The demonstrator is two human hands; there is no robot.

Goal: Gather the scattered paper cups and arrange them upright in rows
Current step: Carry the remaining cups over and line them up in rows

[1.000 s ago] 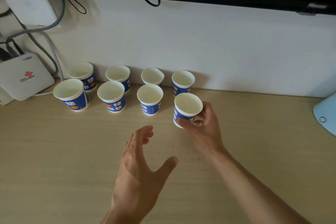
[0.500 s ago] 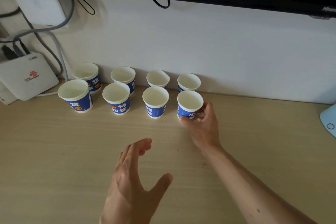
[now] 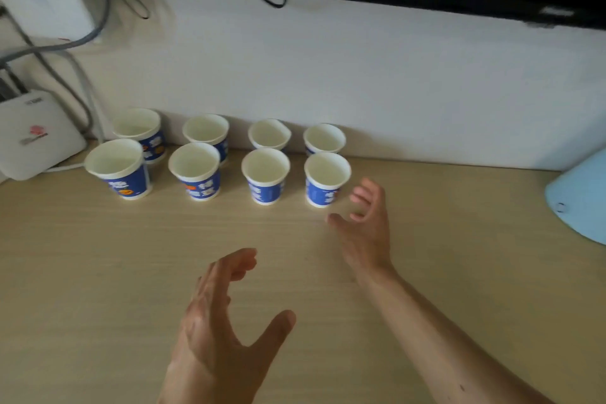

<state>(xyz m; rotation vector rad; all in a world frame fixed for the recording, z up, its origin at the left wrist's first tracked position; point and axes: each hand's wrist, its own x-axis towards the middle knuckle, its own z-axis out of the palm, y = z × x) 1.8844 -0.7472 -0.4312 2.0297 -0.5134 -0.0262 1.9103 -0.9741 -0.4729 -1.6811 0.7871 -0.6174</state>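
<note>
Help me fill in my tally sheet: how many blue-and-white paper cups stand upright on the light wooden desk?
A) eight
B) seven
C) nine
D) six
A: the blue-and-white paper cups stand upright in a back row of four against the wall and a front row of four on the light wooden desk; the left hand and right hand hold none.
</note>
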